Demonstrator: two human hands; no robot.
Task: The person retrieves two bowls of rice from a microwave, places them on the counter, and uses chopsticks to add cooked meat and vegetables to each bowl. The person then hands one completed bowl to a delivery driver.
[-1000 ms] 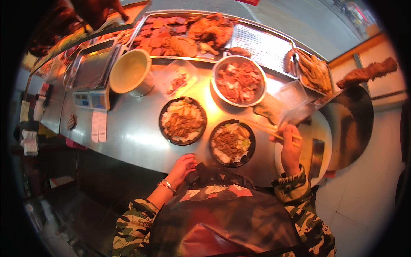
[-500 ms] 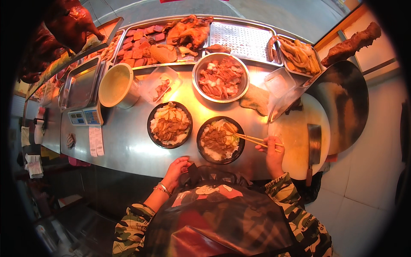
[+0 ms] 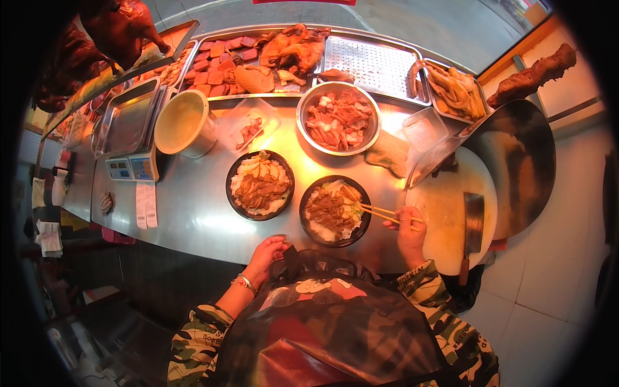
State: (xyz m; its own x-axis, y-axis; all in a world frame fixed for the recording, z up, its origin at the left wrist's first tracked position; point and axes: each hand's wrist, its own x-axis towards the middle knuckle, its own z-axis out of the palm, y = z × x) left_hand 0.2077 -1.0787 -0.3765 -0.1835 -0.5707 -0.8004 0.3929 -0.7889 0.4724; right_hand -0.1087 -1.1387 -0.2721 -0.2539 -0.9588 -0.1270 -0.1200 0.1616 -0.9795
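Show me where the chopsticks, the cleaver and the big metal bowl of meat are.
Chopsticks [image 3: 379, 209]: head view, on the bare middle stretch of the upper stick.
Cleaver [image 3: 473, 222]: head view, on the dark blade.
Metal bowl of meat [image 3: 338, 153]: head view, on the near rim.

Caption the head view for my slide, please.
Right hand holding chopsticks over the right rice bowl, left bowl alongside, left hand near the counter's edge.
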